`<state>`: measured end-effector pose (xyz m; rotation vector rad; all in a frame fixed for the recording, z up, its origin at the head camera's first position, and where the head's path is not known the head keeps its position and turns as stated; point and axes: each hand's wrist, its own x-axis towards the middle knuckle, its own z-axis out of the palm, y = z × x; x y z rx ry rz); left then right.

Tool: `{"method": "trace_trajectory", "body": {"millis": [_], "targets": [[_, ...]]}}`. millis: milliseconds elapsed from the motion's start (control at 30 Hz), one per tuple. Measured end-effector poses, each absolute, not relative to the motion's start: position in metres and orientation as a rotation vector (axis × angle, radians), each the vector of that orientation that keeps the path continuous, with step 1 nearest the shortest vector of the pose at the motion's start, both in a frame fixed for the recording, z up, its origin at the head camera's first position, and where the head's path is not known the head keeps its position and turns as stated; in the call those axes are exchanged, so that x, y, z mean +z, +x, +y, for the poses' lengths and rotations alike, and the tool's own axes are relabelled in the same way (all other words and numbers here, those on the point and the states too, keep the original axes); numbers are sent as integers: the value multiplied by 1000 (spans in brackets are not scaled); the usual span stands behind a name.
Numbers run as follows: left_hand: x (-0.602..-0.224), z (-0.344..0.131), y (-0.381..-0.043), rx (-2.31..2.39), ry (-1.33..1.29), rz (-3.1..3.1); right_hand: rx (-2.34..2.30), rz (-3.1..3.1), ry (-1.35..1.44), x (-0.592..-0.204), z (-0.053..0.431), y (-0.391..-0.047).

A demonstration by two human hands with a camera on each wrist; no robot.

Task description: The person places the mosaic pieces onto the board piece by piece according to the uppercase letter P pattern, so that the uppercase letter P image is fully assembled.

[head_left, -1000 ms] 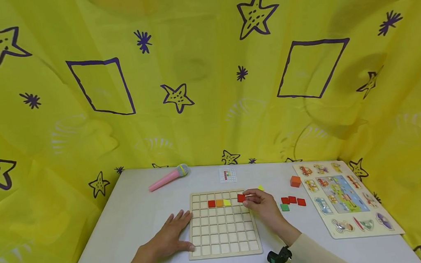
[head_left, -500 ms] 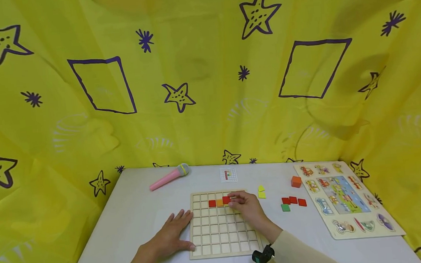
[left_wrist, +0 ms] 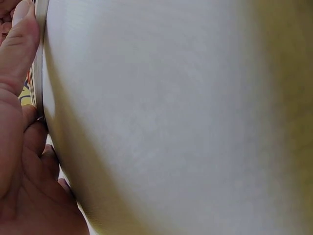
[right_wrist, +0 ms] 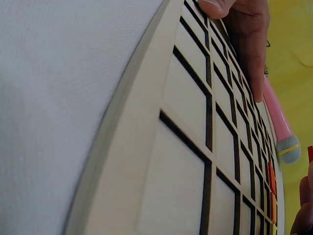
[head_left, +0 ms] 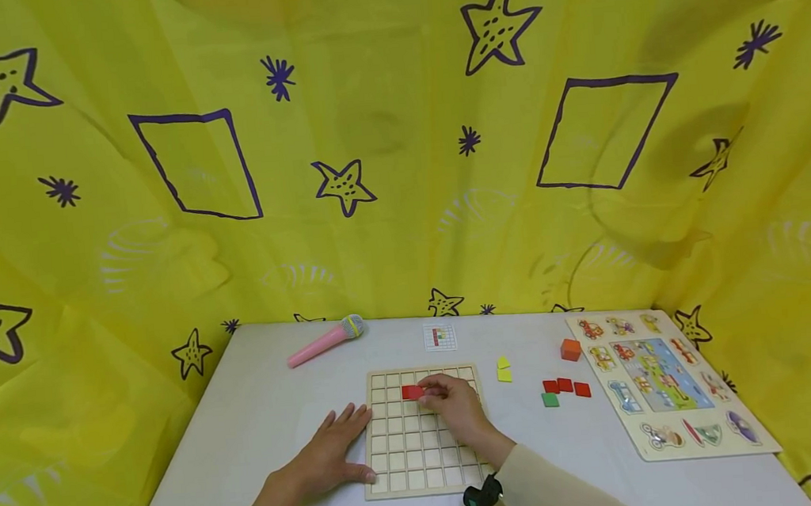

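A wooden grid board with square cells lies on the white table. My left hand rests at its left edge, fingers spread, thumb on the lower left corner; the left wrist view shows that hand along the board's side. Over the upper rows, my right hand pinches a red square tile between thumb and fingertips. It overlaps the spot of the orange tile, right beside a red tile lying in the second row. The yellow tile in that row is hidden behind my right fingers.
Right of the board lie yellow pieces, red tiles, a green tile and an orange-red cube. A picture puzzle board is at far right. Behind are a pattern card and a pink toy microphone.
My right hand has carried the red tile leftward across the board, from its upper right side to the row's coloured tiles. The left hand has stayed in place.
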<state>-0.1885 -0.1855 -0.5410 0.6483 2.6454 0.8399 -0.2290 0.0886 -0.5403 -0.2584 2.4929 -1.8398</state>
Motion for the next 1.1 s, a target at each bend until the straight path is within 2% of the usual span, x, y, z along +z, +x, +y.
{"method": "trace_trajectory", "body": {"millis": [1100], "targets": [[-542,-187,-188,849,646,2638,-1496,2826,-320,-554,68,-224]]}}
